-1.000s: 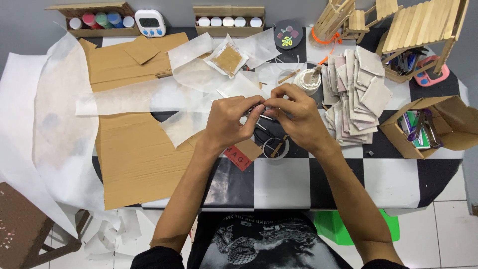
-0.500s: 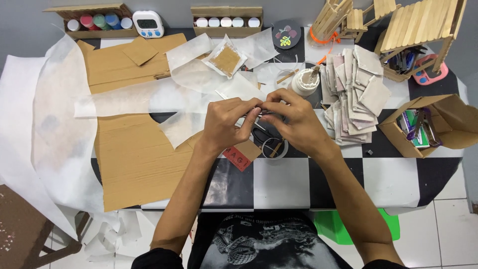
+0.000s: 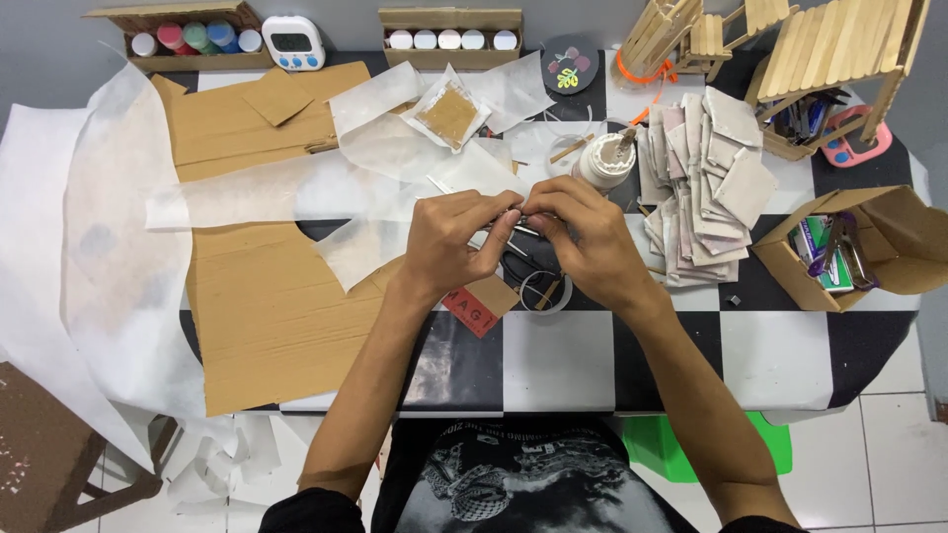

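Note:
My left hand (image 3: 449,242) and my right hand (image 3: 583,247) meet fingertip to fingertip above the middle of the checkered table (image 3: 592,360). Both pinch a thin pale stick (image 3: 517,223); most of it is hidden by the fingers, so I cannot make out its exact shape. One end of a thin stick pokes out past my left fingers toward the white tissue paper (image 3: 395,188). Just below the hands lie a clear tape ring (image 3: 544,292) and a small red card (image 3: 477,302).
Brown cardboard sheets (image 3: 267,316) and tissue cover the left half. A white glue bottle (image 3: 602,163) and a stack of grey-white squares (image 3: 706,188) sit right of the hands. An open cardboard box (image 3: 869,222), stick-built models (image 3: 839,49), paint-jar trays (image 3: 193,38) and a timer (image 3: 293,41) line the edges.
Both hands stay joined in the same spot. The right fingers have dropped slightly and the fingertips have shifted their pinch a little.

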